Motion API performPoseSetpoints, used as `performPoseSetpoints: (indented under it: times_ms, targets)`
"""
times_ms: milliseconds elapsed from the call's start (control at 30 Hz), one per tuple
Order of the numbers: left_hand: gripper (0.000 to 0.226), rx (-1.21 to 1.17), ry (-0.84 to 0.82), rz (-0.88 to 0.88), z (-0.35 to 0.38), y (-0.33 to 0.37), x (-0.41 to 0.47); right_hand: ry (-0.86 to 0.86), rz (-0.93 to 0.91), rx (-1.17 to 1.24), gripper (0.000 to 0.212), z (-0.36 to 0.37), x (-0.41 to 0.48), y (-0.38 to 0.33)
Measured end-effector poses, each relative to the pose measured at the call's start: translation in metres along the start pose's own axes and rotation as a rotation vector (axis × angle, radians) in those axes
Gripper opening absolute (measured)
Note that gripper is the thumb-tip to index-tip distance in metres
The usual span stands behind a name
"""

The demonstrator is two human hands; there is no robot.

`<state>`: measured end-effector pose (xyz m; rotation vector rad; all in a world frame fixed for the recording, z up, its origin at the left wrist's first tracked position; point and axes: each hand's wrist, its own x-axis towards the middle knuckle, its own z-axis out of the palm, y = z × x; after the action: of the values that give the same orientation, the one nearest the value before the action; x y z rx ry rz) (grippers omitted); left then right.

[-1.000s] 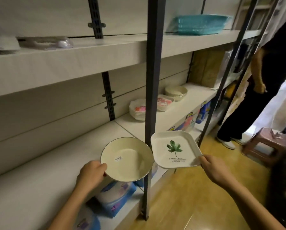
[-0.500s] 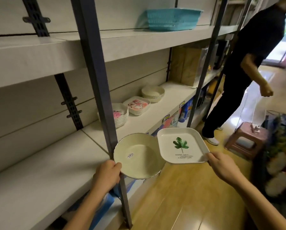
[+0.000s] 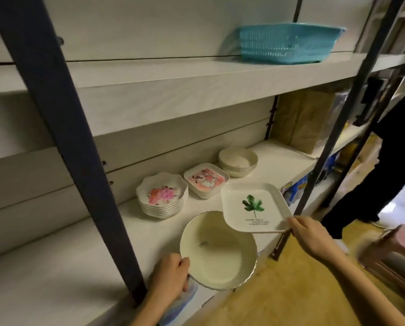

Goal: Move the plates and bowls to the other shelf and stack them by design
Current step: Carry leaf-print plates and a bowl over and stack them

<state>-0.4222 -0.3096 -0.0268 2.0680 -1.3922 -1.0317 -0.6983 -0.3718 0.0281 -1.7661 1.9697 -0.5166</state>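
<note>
From the head view, the left hand (image 3: 171, 276) pinched the round cream plate (image 3: 218, 250) by its near rim, over the front edge of the white shelf (image 3: 67, 262) beside the dark post (image 3: 62, 128). The right hand (image 3: 312, 236) gripped a corner of the square leaf plate (image 3: 253, 207), overlapping the round one. Behind sat the floral stack (image 3: 162, 196), the pink square stack (image 3: 206, 180) and the bowls (image 3: 238, 161); bare shelf lay in front of them. Half a second before, both plates had hung out over the floor; now they were above the shelf.
</note>
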Motion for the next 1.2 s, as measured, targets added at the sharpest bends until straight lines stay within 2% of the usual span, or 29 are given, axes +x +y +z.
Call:
performPoseSetpoints:
  times_ms: [167,367,533,700,967,1200]
  targets:
    - [0.037,0.009,0.095,-0.075,-0.004,0.012,0.014,-0.099,-0.100,0.039,0.042,0.009,0.063,-0.019]
    - [0.037,-0.108,0.236,-0.199,-0.004,0.019,0.033,-0.204,-0.215,0.073,0.040,0.024,0.137,-0.029]
    - [0.033,-0.193,0.381,-0.341,0.002,0.033,0.052,-0.221,-0.315,0.071,0.042,0.021,0.195,-0.030]
    - [0.038,-0.252,0.507,-0.415,0.016,0.061,0.067,-0.257,-0.381,0.061,0.041,0.007,0.253,-0.024]
    - [0.041,-0.334,0.641,-0.460,0.035,0.081,0.071,-0.381,-0.496,-0.044,0.039,0.027,0.307,-0.028]
    - [0.040,-0.349,0.717,-0.509,0.032,0.097,0.055,-0.404,-0.527,-0.270,0.034,0.060,0.321,-0.052]
